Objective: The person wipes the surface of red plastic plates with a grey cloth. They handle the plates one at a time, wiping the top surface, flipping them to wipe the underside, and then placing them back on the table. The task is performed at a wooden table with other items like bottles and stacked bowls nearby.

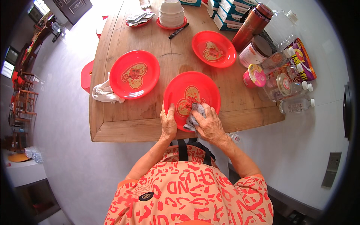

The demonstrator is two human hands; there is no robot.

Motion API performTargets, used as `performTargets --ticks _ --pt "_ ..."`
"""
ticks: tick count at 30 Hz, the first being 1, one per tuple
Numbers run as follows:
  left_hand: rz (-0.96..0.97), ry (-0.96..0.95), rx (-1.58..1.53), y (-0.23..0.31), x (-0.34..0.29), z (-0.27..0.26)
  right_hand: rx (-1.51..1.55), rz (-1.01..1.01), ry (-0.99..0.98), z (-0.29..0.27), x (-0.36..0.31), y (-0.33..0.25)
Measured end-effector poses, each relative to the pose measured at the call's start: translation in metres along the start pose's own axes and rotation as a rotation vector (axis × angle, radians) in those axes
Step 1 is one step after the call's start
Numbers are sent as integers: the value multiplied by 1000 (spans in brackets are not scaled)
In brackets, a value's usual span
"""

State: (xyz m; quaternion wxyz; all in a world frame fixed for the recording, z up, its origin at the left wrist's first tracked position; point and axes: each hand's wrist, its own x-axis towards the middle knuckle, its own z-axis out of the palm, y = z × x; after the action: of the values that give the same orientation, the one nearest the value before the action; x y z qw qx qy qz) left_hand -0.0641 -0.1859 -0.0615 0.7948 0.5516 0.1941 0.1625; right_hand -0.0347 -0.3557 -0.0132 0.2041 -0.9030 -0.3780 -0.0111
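A round red plate (210,86) with a gold heart pattern lies tilted before me at the table's near edge. My left hand (168,122) grips its left rim, thumb on top. In my right hand (210,125) is a bunched grey cloth (193,118), pressed on the plate's lower right part. Two more red plates of the same design rest on the wood: one plate (150,71) to the left, partly over a white cloth (105,92), and another plate (225,52) at the upper right.
The wooden table (131,127) carries stacked white bowls (171,15), a black marker (178,31) and teal boxes (228,18) at the back. Along its right side crowd a copper-red thermos (253,26), a lidded canister (255,52) and several clear bottles (296,106). A red stool (86,77) stands left.
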Motion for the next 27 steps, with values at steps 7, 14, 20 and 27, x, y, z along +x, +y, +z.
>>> performTargets --ticks 7,14,20,27 --pt "-75 -35 -72 2 7 -2 -165 46 154 14 45 23" --pt "-100 -23 -45 16 8 3 -132 88 202 24 75 19" --pt "-67 -11 -51 8 10 -1 6 -158 -44 5 46 5" --pt "-154 -77 -24 6 13 -5 194 -241 97 16 50 -3"
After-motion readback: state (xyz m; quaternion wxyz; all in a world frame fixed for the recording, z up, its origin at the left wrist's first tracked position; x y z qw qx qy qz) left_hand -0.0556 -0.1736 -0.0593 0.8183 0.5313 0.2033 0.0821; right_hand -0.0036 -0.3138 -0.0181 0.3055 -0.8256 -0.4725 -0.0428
